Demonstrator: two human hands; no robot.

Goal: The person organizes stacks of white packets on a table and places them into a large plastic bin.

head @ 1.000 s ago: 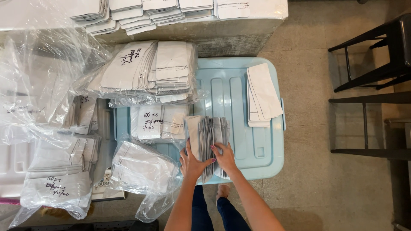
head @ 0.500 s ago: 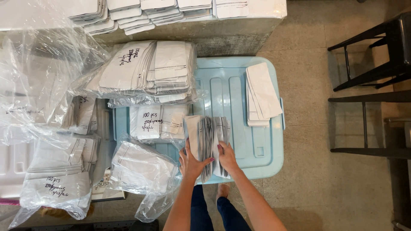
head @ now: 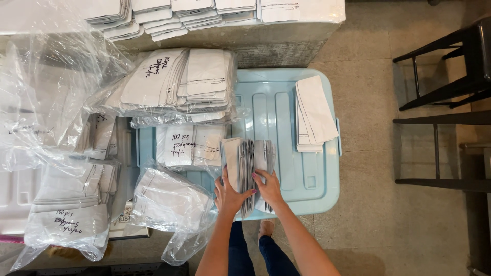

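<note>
A thick stack of flat white pouches [head: 249,166] stands on edge on the light blue bin lid [head: 279,110]. My left hand [head: 228,196] grips the stack's left side, thumb pressed into it. On the right side my right hand [head: 267,187] holds the stack, fingers parting the pouches near the middle. A smaller pile of white pouches [head: 313,112] lies flat on the lid's right part.
Clear plastic bags packed with white pouches [head: 179,84] cover the lid's left half and the floor to the left [head: 66,214]. More pouch stacks [head: 204,10] sit on a concrete ledge at the top. Black metal stool frames [head: 445,102] stand at the right.
My hands have shifted slightly along the stack, fanning the pouches a little wider. Everything else stays where it was.
</note>
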